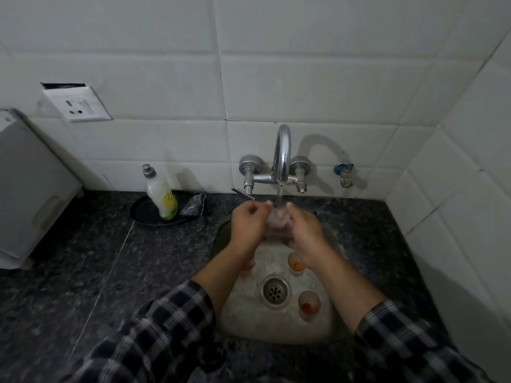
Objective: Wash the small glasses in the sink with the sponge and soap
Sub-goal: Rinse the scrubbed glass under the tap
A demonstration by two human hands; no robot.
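Both hands hold one small clear glass (277,221) under the running tap (282,158), above the back of the steel sink (276,327). My left hand (247,225) grips its left side with curled fingers. My right hand (304,234) grips its right side. On the sink floor stand other small glasses with orange-red residue: one (296,263) just below my right wrist, one (309,304) right of the drain (275,292), and one (247,266) half hidden under my left forearm. The soap bottle (161,194) stands on a black dish, a dark sponge (195,205) beside it.
Dark speckled stone counter (110,258) surrounds the sink. A white appliance (30,189) stands at the far left. A wall socket (76,105) sits on the white tiles. A small side valve (344,175) is right of the tap.
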